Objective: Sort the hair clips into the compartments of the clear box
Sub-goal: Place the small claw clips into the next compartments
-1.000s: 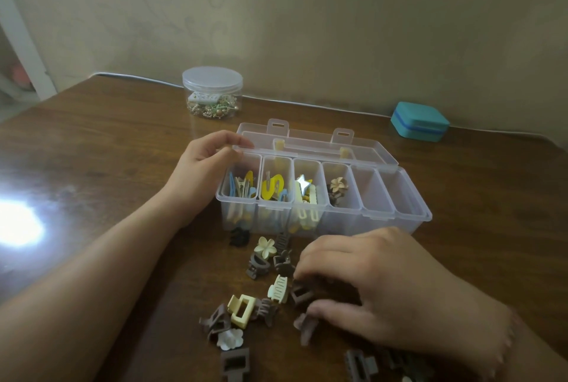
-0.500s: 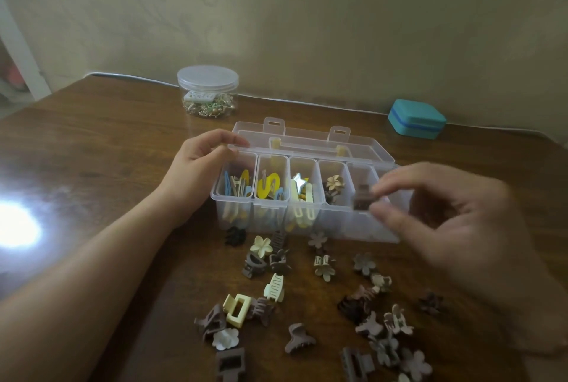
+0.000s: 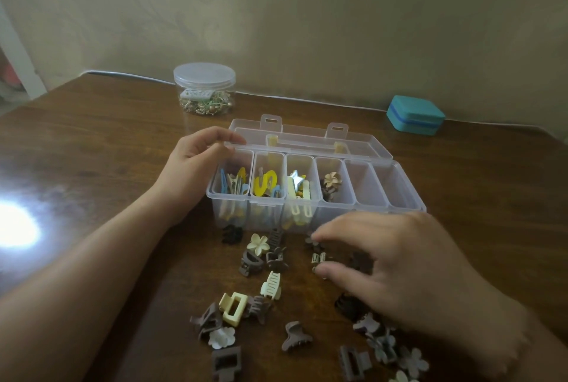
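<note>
At centre frame the clear box (image 3: 313, 185) is steadied by the left hand (image 3: 196, 163), fingers curled on its corner, while the right hand (image 3: 396, 262) pinches at a small clip (image 3: 319, 258) in the lower-centre pile, where neighbouring clips could be scattered or a wrong one lifted.

Teal case (image 3: 415, 113) (perhaps blue-banded)

text: none readable | clear box (image 3: 313, 203): no label or brand legible | round jar (image 3: 204, 89): no print legible | teal case (image 3: 415, 112): no marking legible | numbers: 0 seen
</note>
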`<control>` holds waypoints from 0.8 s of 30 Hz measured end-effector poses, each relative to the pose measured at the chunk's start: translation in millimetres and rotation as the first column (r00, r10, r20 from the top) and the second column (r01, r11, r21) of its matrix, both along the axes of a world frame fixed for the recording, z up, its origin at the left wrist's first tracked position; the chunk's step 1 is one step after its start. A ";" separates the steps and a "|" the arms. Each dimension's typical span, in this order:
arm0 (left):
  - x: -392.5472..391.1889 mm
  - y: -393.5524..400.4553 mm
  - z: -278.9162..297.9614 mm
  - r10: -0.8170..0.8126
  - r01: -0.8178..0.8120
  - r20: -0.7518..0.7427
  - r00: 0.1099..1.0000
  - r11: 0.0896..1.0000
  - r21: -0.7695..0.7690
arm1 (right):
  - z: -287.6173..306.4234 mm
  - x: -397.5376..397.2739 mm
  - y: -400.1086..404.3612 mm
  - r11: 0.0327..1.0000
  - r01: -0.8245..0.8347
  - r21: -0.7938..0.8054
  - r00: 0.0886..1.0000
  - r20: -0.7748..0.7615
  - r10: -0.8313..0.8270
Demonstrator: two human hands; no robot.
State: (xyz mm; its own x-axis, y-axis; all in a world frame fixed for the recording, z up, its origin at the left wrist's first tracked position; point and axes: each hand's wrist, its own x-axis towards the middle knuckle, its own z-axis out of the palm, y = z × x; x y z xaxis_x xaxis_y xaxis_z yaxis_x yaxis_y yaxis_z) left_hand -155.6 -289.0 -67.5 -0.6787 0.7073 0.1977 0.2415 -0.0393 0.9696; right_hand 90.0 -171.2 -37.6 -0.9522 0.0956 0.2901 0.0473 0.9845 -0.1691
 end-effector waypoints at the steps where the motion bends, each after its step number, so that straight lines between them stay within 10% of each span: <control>1: -0.7 -0.2 -0.5 -0.003 0.003 0.000 1.000 1.000 0.001 | -3.1 -1.8 -0.4 1.000 -0.003 0.030 1.000 0.008 0.003; 13: -2.4 0.7 -2.9 0.010 -0.010 -0.021 1.000 1.000 0.017 | -4.0 -2.1 2.3 0.996 -0.072 0.061 0.996 0.062 0.068; 18: -2.3 1.4 -3.5 0.022 -0.021 -0.029 0.999 1.000 0.016 | 14.6 9.6 15.3 0.975 -0.021 -0.219 0.966 -0.255 -0.037; 24: -1.3 1.0 -1.9 0.008 -0.007 -0.016 1.000 1.000 0.009 | 12.3 8.9 31.7 0.958 0.205 -0.201 0.883 -0.384 -0.269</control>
State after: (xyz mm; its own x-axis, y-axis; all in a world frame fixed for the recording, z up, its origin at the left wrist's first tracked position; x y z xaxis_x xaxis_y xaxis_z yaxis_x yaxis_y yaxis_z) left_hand -156.9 -288.0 -69.4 -0.6806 0.7003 0.2153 0.2578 -0.0462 0.9651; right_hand 98.9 -139.4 -25.3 -0.6991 0.3765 0.6079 0.1720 0.9137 -0.3681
